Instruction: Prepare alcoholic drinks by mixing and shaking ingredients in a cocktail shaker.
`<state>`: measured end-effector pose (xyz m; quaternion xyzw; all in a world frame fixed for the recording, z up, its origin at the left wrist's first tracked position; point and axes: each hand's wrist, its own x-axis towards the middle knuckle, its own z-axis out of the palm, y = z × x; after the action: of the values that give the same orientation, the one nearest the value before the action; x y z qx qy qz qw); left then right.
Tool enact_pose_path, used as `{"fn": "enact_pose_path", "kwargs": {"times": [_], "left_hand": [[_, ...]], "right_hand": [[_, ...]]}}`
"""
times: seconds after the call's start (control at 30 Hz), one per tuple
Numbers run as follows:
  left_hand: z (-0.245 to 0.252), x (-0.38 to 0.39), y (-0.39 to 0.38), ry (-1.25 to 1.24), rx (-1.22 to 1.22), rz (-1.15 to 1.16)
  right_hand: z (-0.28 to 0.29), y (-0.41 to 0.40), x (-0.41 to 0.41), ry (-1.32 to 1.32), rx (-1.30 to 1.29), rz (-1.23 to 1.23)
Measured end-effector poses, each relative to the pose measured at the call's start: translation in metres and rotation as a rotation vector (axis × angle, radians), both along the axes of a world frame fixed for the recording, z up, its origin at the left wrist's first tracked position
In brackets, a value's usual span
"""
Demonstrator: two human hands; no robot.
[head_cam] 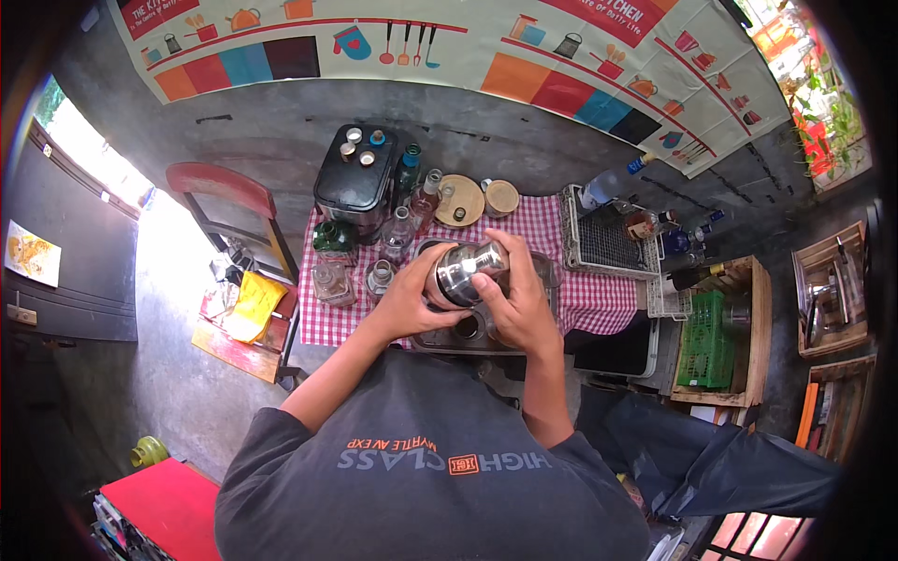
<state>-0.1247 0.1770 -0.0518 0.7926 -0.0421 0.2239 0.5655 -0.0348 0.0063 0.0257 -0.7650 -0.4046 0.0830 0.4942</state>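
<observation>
Both of my hands grip a shiny metal container (468, 270) shaped like a cocktail shaker, tilted above a metal tray (449, 341). Its left end is wide and rounded, held in my left hand (410, 294). Around the narrower right end curl the fingers of my right hand (519, 298), its thumb on the metal side. Below, a small dark-mouthed cup or jar (468, 327) stands on the tray. Left of the tray are a clear round bottle (381, 277), a square glass bottle (333, 284) and a green glass bottle (335, 240). Whatever the container holds is hidden.
A red checked cloth (596, 308) covers the table. Further back stand a black-lidded bin (354, 179) bearing caps, a pink-tinted bottle (425, 200) and a wooden lid (463, 201). On the right is a wire rack (610, 238) with bottles. A chair (242, 308) stands left.
</observation>
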Motion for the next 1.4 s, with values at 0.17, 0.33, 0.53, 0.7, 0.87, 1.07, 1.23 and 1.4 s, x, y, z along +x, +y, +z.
{"fn": "enact_pose_path", "kwargs": {"times": [0.17, 0.33, 0.53, 0.7, 0.87, 1.07, 1.23, 1.4], "left_hand": [[0.002, 0.008, -0.003, 0.023, 0.029, 0.077], [0.009, 0.020, -0.010, -0.006, 0.067, 0.063], [0.011, 0.032, -0.023, -0.071, 0.096, 0.094], [0.018, 0.033, -0.028, -0.042, 0.068, 0.103], [0.020, 0.034, -0.030, -0.044, 0.076, 0.109], [0.019, 0.039, -0.031, -0.030, 0.079, 0.132], [0.019, 0.041, -0.031, -0.035, 0.096, 0.144], [0.013, 0.044, -0.032, 0.009, 0.106, 0.145]], "right_hand": [[0.009, 0.001, -0.004, -0.035, -0.102, -0.016], [0.002, 0.000, -0.007, -0.007, -0.045, -0.078], [-0.007, -0.001, -0.003, -0.117, -0.017, -0.143], [-0.006, -0.003, -0.001, -0.176, -0.003, -0.157], [-0.009, -0.003, -0.001, -0.045, 0.089, -0.149], [-0.017, 0.000, 0.005, -0.010, 0.123, -0.152], [-0.020, 0.000, 0.008, -0.032, 0.094, -0.163], [-0.017, -0.002, 0.011, -0.036, 0.112, -0.145]]}}
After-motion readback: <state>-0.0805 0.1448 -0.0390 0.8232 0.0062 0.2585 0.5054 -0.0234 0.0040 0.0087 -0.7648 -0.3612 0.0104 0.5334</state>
